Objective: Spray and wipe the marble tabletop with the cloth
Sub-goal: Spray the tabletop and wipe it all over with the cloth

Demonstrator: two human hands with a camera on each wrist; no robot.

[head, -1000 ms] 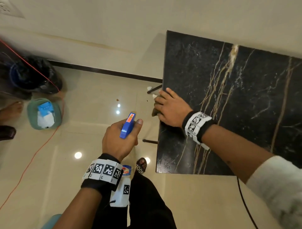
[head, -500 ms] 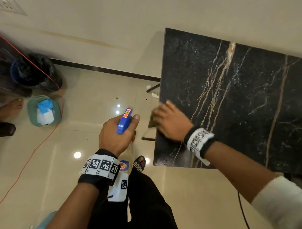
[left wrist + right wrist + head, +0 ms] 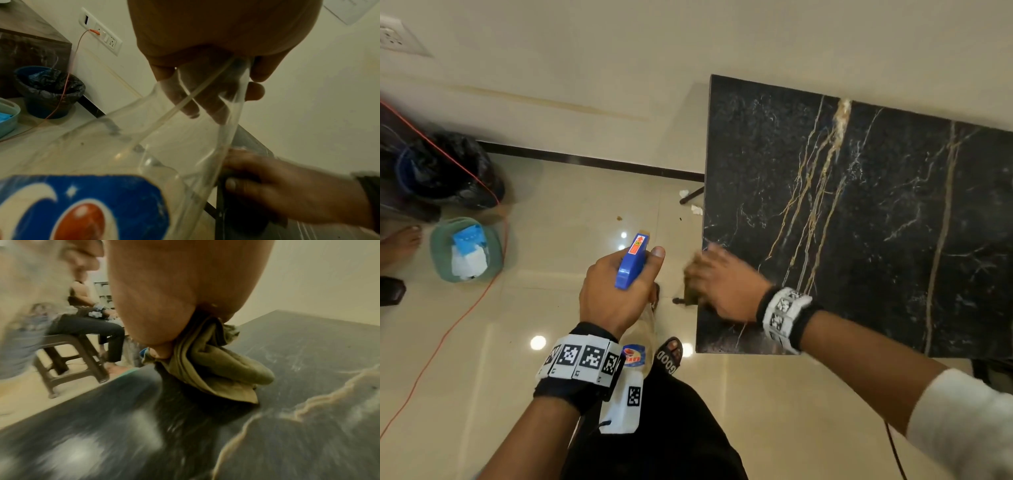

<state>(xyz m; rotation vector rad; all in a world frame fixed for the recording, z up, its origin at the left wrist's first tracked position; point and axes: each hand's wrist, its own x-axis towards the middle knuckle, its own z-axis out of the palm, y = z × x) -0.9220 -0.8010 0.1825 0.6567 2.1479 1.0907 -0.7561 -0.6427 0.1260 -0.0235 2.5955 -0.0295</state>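
Observation:
The black marble tabletop (image 3: 876, 222) with gold and white veins fills the right of the head view. My right hand (image 3: 722, 284) presses a bunched olive cloth (image 3: 216, 369) onto the tabletop (image 3: 287, 426) at its left edge, near the front corner; in the head view the cloth (image 3: 690, 291) pokes out past the edge under blurred fingers. My left hand (image 3: 616, 291) hangs over the floor just left of the table and grips the neck of a clear spray bottle (image 3: 144, 154) with a blue trigger head (image 3: 631, 262).
A bin with a black liner (image 3: 448, 171) and a green tub (image 3: 465, 250) holding blue and white items stand on the tiled floor at left. An orange cable (image 3: 448, 325) runs across the floor. Another person sits on a brown stool (image 3: 68, 352). The wall runs behind the table.
My right hand has slid the cloth along the table's left edge toward the front corner. The left hand with the bottle has kept its place beside the table.

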